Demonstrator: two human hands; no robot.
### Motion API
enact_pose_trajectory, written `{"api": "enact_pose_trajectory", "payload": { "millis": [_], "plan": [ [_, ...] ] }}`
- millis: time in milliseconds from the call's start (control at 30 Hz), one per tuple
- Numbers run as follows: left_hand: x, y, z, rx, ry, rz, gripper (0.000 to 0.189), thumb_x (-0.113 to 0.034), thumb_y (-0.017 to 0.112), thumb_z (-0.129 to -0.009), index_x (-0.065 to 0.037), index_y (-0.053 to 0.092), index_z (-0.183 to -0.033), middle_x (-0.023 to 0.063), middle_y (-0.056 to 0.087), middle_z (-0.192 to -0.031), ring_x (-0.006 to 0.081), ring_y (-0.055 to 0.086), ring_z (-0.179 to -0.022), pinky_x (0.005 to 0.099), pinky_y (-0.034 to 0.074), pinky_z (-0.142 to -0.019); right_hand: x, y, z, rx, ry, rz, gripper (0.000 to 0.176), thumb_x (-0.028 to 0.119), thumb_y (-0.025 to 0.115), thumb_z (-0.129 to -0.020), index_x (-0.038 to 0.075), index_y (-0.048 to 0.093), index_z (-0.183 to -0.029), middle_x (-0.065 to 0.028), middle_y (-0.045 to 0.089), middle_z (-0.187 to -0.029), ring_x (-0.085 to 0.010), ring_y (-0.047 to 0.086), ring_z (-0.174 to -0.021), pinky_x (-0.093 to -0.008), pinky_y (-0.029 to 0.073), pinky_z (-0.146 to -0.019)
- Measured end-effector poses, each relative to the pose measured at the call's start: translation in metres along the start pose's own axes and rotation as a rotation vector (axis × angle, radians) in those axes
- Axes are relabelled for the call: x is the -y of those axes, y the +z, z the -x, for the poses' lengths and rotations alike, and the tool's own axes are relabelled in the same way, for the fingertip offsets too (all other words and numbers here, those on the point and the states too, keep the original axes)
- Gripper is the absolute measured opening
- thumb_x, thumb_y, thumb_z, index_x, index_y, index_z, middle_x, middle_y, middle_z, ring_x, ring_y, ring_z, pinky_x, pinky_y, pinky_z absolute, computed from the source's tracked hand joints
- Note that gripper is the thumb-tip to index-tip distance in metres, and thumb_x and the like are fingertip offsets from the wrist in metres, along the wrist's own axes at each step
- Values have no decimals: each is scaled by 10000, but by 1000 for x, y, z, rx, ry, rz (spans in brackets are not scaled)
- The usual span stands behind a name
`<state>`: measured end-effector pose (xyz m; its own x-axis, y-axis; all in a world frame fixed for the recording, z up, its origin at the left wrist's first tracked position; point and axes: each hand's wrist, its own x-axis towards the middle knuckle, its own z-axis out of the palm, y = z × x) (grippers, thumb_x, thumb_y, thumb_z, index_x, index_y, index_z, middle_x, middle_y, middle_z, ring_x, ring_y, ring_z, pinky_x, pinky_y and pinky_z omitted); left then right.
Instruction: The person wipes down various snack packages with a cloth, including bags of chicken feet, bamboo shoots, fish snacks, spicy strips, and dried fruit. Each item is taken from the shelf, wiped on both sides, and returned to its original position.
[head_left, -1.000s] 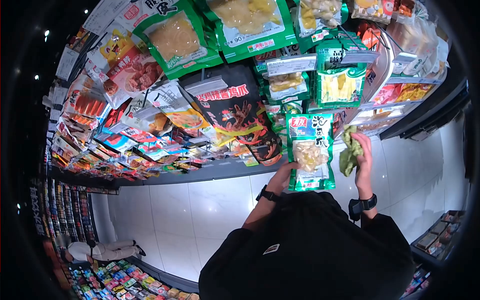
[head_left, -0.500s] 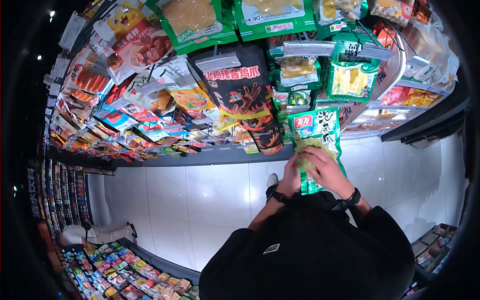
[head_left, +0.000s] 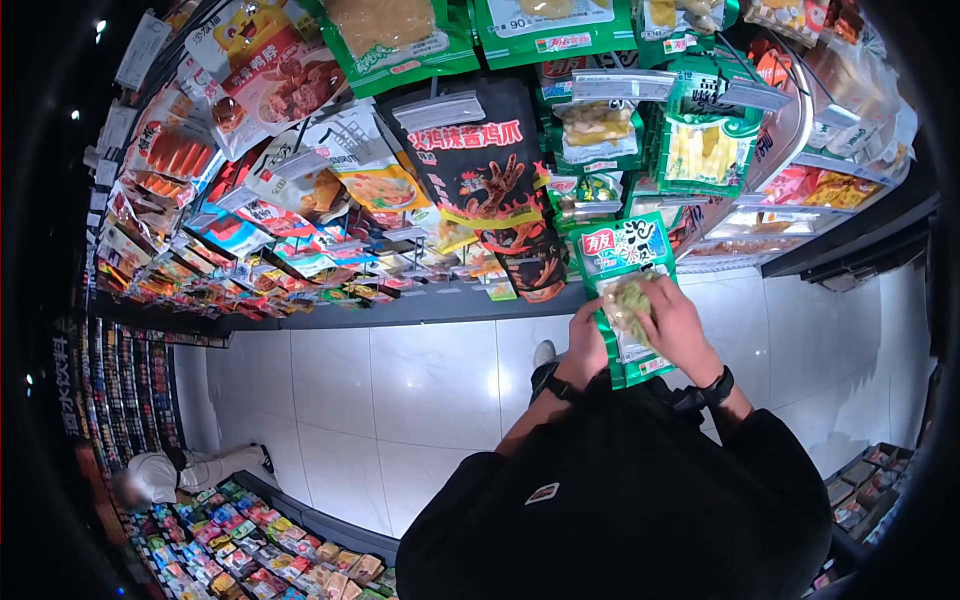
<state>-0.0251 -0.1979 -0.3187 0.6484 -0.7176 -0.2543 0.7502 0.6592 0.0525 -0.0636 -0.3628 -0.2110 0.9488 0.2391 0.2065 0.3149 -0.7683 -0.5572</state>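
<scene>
A green and white snack packet (head_left: 625,248) with Chinese lettering is in front of my chest, its top toward the shelf. My left hand (head_left: 588,342) is closed on its left edge. On the packet's middle lies a crumpled yellow-green cloth (head_left: 631,302). My right hand (head_left: 680,328) grips this cloth with bent fingers, pressing it against the packet's face. The cloth hides part of the print. Just beyond the packet hang a black chicken-feet packet (head_left: 487,170) and green packets (head_left: 703,148) on hooks.
A rack of hanging snack packets (head_left: 290,190) runs across the far side, with price tags (head_left: 622,87) sticking out on hooks. White tiled floor (head_left: 430,390) lies below. At lower left, a person (head_left: 160,478) is beside a display of colourful packets (head_left: 260,545).
My right hand has shifted slightly right, and the cloth is bunched smaller beneath its fingers. My left fingers have come away from the cloth to the packet's edge. The person at lower left has shifted.
</scene>
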Motion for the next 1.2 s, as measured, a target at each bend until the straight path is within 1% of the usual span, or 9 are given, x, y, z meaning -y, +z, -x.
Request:
{"api": "enact_pose_trajectory", "payload": {
  "millis": [133,267,333,467,600,633,767,1067,1200],
  "plan": [
    [7,13,0,-212,129,-317,481,-302,465,-977,9,525,-1338,167,622,-1283,318,604,-1169,445,432,-1065,-20,11,-10,-246,278,74,417,126,673,-873,-43,555,-1235,-210,543,-1026,-418,599,-911,-459,511,-777],
    [-1,6,-10,-231,100,-144,466,-302,468,-985,9,530,-1326,143,631,-1276,299,604,-1178,438,427,-1070,11,21,-1,-21,20,42,443,118,677,-859,-27,553,-1259,-213,536,-1098,-424,582,-984,-451,511,-822],
    [-7,1,-12,-35,22,-46,457,-299,471,-988,3,531,-1326,137,628,-1280,294,600,-1185,432,434,-1064,11,19,-2,141,-107,-58,445,113,676,-858,-6,558,-1271,-205,526,-1122,-412,582,-975,-445,509,-823],
    [-7,18,-12,-90,83,-100,455,-317,472,-995,-9,534,-1324,130,623,-1288,288,598,-1188,422,437,-1058,-9,19,-22,-90,142,-56,432,114,705,-826,4,584,-1226,-170,534,-1025,-366,591,-958,-440,501,-801],
    [-15,27,-9,-231,167,-148,480,-331,458,-1009,-10,492,-1365,134,601,-1323,293,590,-1201,446,429,-1066,19,16,-17,82,-97,-98,408,88,701,-801,21,598,-1190,-153,552,-1026,-356,598,-960,-430,506,-819],
    [-20,14,-13,-68,134,-54,520,-361,435,-1022,-3,459,-1397,154,569,-1368,312,564,-1238,464,405,-1091,24,13,-12,87,-122,-119,394,67,705,-782,45,614,-1165,-137,552,-1013,-350,604,-962,-428,513,-832],
    [-23,28,-9,-82,177,-32,562,-433,393,-1028,-3,474,-1381,173,575,-1355,320,568,-1235,455,413,-1089,11,-5,10,181,-37,-114,409,43,723,-752,76,641,-1151,-121,550,-998,-335,610,-967,-423,519,-830],
    [-18,14,-6,-105,83,-105,427,-351,481,-1003,-29,578,-1267,123,668,-1174,261,660,-1057,393,512,-956,21,27,-17,23,-24,-128,404,17,686,-757,41,642,-1158,-145,563,-997,-358,612,-917,-428,515,-785],
    [-10,17,-3,-294,59,-312,423,-302,505,-977,-20,562,-1287,134,660,-1192,272,660,-1060,392,514,-947,26,8,-7,-5,-62,63,349,67,708,-735,53,663,-1081,-108,554,-924,-310,585,-868,-409,486,-770]
  ]
}}
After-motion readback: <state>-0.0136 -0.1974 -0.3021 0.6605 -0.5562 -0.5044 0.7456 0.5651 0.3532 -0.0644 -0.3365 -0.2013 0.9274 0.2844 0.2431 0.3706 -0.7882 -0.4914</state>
